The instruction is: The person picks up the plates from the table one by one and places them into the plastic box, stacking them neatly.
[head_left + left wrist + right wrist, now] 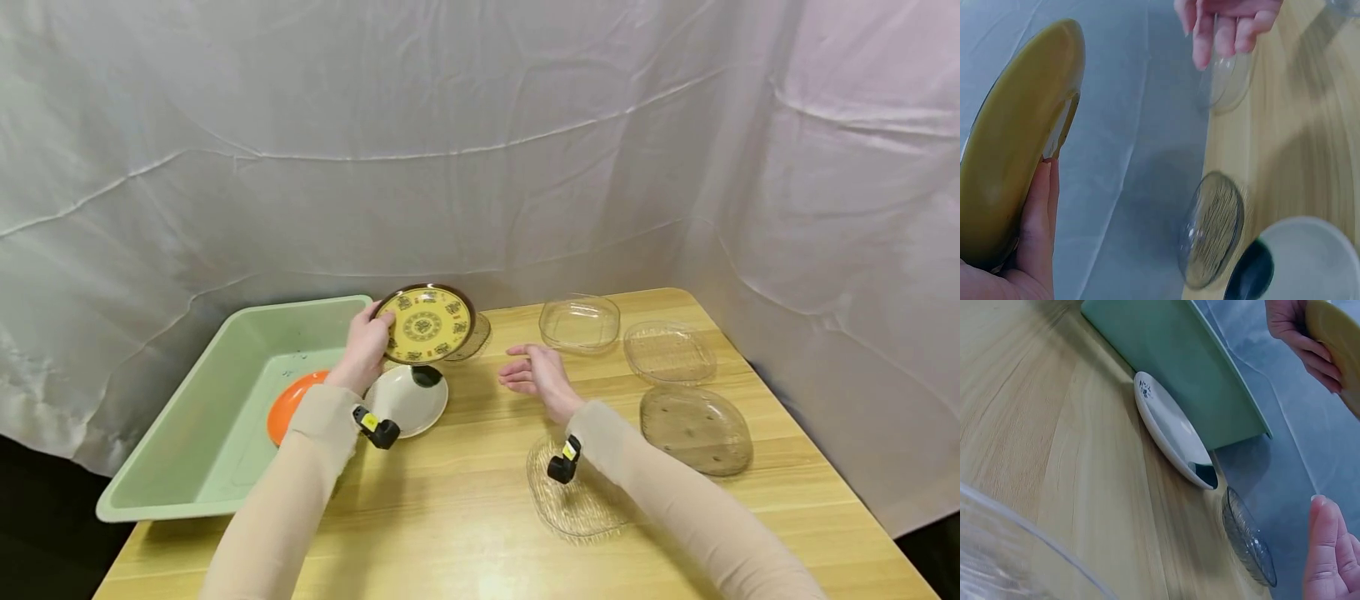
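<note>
yellow plate [422, 325]: we saw it up in the air above the table [465, 533], tipped so its patterned front and dark brown rim showed in the head view.
left hand [366, 342]: we saw it grip the yellow plate by the edge, thumb on the front and fingers behind.
right hand [542, 379]: we saw it in the air near the clear bowl [580, 323], its fingers stretched out and almost straight.
white plate [401, 404]: we found it flat on the table, just beside the green tub [180, 450], with a dark green patch at its edge.
orange plate [287, 408]: we saw it inside the green tub, partly hidden by the left arm.
small glass dish [476, 342]: we saw just part of it behind the yellow plate.
right side: we saw a clear plate [670, 352], a brown see-through plate [696, 431] and, below the right arm, a ridged plate [577, 510].
</note>
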The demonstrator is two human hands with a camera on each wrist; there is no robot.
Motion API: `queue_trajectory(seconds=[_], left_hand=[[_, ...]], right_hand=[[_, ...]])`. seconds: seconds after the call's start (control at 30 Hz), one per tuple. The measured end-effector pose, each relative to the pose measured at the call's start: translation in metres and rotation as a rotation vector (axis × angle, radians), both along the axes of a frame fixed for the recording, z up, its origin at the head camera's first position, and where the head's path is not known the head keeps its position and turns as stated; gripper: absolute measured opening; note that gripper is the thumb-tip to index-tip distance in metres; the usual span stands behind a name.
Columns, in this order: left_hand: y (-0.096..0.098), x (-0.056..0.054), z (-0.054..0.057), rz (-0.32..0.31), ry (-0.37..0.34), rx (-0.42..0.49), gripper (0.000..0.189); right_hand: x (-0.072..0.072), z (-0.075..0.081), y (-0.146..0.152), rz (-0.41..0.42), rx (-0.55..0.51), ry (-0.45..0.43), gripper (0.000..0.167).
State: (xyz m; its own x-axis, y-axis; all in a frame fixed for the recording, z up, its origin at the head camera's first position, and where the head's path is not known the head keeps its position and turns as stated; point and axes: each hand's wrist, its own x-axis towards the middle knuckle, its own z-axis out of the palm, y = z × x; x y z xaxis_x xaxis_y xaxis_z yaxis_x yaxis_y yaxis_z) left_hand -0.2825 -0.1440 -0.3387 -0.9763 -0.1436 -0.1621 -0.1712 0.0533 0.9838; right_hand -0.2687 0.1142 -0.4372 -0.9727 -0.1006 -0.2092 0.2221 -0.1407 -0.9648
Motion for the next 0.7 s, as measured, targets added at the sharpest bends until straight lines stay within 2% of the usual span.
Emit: queue_trajectory(seconds=[0.2, 0.47, 0.7], left_hand=[[-0.030, 0.002, 0.001, 0.037, -0.036, 0.009, 0.047], [-0.070, 0.010, 0.003, 0.073, -0.040, 0.008, 0.052], [-0.104, 0.017, 0.003, 0.112, -0.070, 0.056, 0.058]], right_hand=[[0.001, 0.001, -0.006, 0.025, -0.004, 0.005, 0.043], [0.003, 0.000, -0.017, 0.053, 0.000, 0.024, 0.040], [0.005, -0.002, -0.022, 0.084, 0.010, 0.034, 0.041]])
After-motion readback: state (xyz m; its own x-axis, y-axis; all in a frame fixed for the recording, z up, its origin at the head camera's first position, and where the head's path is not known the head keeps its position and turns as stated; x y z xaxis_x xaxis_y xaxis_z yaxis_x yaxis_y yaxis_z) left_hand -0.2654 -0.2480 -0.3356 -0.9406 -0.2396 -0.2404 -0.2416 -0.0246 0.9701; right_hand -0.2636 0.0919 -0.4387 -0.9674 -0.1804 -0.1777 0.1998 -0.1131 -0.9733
